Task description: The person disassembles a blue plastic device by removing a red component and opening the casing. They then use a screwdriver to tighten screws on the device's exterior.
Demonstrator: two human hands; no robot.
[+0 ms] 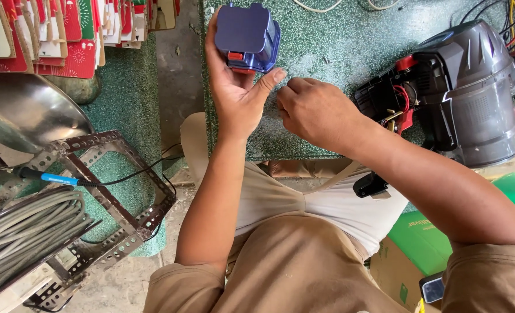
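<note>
My left hand (234,87) holds a blue plastic battery pack (247,36) with a small red tab, lifted over the green speckled table (338,40). My right hand (315,113) rests knuckles-up on the table just right of the left palm, fingers curled; whether it pinches anything is hidden. A grey handheld vacuum body (472,87) lies on the table to the right, opened, with red and black parts and wires (399,107) showing.
A perforated metal frame (124,191) stands at the left with a coil of grey cable (25,226) and a blue-handled tool (54,178). Red and white cards (66,35) hang at top left. A green box (425,232) sits at lower right.
</note>
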